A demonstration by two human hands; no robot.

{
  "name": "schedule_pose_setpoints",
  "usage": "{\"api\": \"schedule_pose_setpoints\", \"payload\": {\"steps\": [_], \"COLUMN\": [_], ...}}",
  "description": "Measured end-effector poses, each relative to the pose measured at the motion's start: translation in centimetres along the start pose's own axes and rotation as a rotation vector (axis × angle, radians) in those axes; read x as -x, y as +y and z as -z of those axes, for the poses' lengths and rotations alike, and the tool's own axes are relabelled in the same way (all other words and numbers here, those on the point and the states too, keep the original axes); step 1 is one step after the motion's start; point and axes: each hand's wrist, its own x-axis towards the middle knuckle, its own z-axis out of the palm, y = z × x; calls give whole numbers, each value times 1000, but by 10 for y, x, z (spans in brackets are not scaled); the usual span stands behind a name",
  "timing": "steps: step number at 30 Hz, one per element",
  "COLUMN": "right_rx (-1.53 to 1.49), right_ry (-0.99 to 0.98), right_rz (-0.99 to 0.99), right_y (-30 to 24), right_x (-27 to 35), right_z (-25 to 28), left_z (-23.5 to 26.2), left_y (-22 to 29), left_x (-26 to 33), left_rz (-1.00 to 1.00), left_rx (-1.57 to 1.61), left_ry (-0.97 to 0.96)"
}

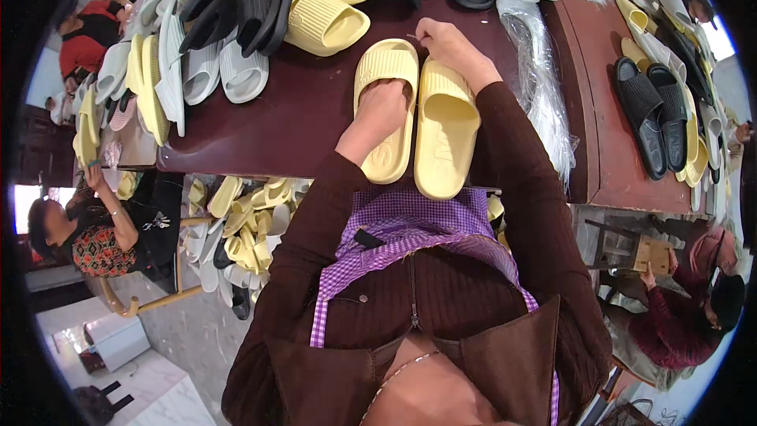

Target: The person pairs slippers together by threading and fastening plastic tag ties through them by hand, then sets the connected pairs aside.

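Note:
Two pale yellow slide sandals lie side by side on the dark brown table (pixel 300 122), toes pointing away from me. My left hand (pixel 382 108) presses down inside the left sandal (pixel 385 114), fingers tucked under its strap. My right hand (pixel 446 45) is above the toe of the right sandal (pixel 445 138), fingers pinched on what looks like a thin needle or thread. Both forearms are in dark brown ribbed sleeves.
Piles of yellow, grey, white and black sandals (pixel 236 20) cover the table's far left. Clear plastic bags (pixel 540 83) lie to the right. More black and yellow sandals (pixel 658 106) sit on a second table. Other people sit at the left (pixel 102 229) and lower right (pixel 686 308). A heap of sandals (pixel 244 225) sits below the table.

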Motion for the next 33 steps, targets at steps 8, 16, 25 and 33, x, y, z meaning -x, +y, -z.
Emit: {"api": "schedule_pose_setpoints", "payload": {"steps": [8, 16, 25, 33], "right_rx": [-236, -435, -591, -279], "right_ry": [361, 425, 538, 509], "right_rz": [-93, -70, -141, -44], "right_y": [-15, -32, -27, -52], "right_x": [23, 33, 45, 49], "right_z": [18, 7, 10, 16], "left_z": [53, 25, 16, 18], "left_y": [41, 18, 18, 20], "left_x": [11, -89, -84, -77], "left_rz": [171, 129, 347, 384], "left_rx": [653, 538, 970, 1222], "left_ry": [22, 55, 47, 94]}}
